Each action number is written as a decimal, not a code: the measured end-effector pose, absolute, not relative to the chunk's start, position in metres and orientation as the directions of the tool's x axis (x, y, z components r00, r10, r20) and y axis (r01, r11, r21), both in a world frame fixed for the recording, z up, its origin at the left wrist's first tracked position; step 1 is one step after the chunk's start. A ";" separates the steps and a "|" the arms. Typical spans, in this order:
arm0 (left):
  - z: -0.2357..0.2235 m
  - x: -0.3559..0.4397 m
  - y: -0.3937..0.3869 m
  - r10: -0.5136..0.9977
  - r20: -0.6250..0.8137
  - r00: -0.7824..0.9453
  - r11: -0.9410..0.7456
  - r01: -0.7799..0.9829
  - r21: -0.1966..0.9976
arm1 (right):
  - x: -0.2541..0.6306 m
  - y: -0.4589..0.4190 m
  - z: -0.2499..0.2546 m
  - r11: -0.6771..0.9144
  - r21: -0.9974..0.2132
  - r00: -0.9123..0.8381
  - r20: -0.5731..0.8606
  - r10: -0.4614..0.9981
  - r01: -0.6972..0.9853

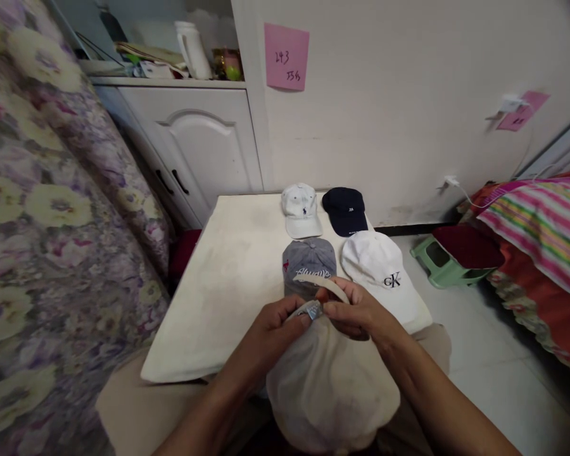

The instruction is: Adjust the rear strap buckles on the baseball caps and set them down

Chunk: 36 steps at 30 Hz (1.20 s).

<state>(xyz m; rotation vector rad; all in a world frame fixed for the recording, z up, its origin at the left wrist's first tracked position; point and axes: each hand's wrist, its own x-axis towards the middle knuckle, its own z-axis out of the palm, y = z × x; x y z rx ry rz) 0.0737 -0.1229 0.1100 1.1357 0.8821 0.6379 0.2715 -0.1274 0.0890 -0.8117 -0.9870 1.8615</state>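
Note:
Over my lap I hold a beige baseball cap (332, 386) with its back opening turned away from me. My left hand (282, 326) pinches the cap's edge beside a metal buckle (312, 310). With my right hand (354, 307) I grip the adjusting strap (325, 282), whose free end curves up and to the left. Just beyond my fingers lies a grey cap (310, 253) with white lettering, partly covered by the strap. A white cap (373, 259) with dark letters rests to the right of it. Farther back are a pale cap (300, 206) and a navy cap (346, 206).
The caps lie on a cream-covered table (218, 278) against the wall. At left hangs a flowered curtain (66, 253), near a white cabinet (204, 139). On the right are a green stool (439, 269) and a bed with a striped cover (546, 209).

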 end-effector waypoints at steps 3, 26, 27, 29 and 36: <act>0.112 0.074 -0.120 0.822 -0.224 0.524 0.241 0.036 0.970 | 0.268 -0.125 0.090 -0.335 -0.883 -0.420 -0.180 0.889 -0.330; 0.118 0.076 -0.109 0.832 -0.162 0.530 0.267 -0.128 0.955 | 0.267 -0.117 0.100 -0.130 -0.939 -0.330 -0.019 0.944 -0.318; 0.118 0.076 -0.109 0.830 -0.174 0.531 0.287 -0.139 0.948 | 0.268 -0.116 0.100 -0.109 -0.947 -0.335 -0.002 0.942 -0.303; 0.119 0.077 -0.108 0.827 -0.194 0.528 0.314 -0.146 0.938 | 0.269 -0.114 0.102 -0.072 -0.961 -0.346 0.026 0.938 -0.269; 0.125 0.072 -0.106 0.829 -0.158 0.537 0.241 -0.087 0.967 | 0.268 -0.111 0.105 0.043 -0.986 -0.318 0.093 0.944 -0.162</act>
